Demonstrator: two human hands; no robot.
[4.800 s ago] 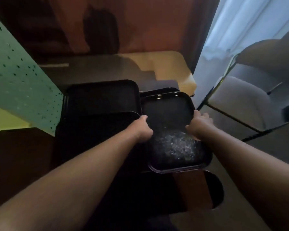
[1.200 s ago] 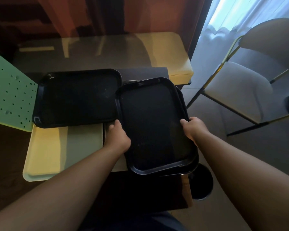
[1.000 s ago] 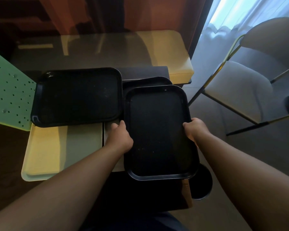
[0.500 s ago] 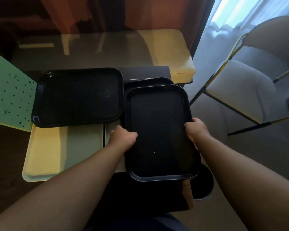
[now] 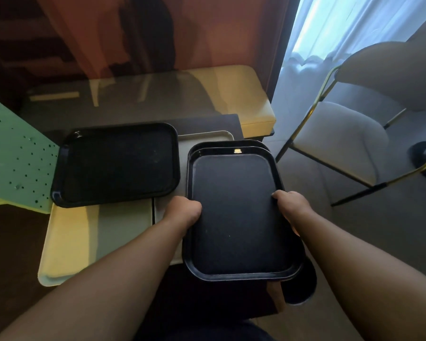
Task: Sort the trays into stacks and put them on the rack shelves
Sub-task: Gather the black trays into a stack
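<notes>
gripping its two long edges, the left hand (image 5: pixel 183 212) and right hand (image 5: pixel 290 205) are closed on a black tray (image 5: pixel 239 215), which is held between them, seemingly over a second black tray (image 5: pixel 258 144).

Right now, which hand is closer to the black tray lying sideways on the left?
Left. The left hand sits just below that tray; the right hand grips the far edge of the held tray.

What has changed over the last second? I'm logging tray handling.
The top black tray slid slightly nearer, almost square on the tray beneath. Left hand shifted its thumb onto the rim; right hand kept its grip. The left black tray stayed put.
</notes>
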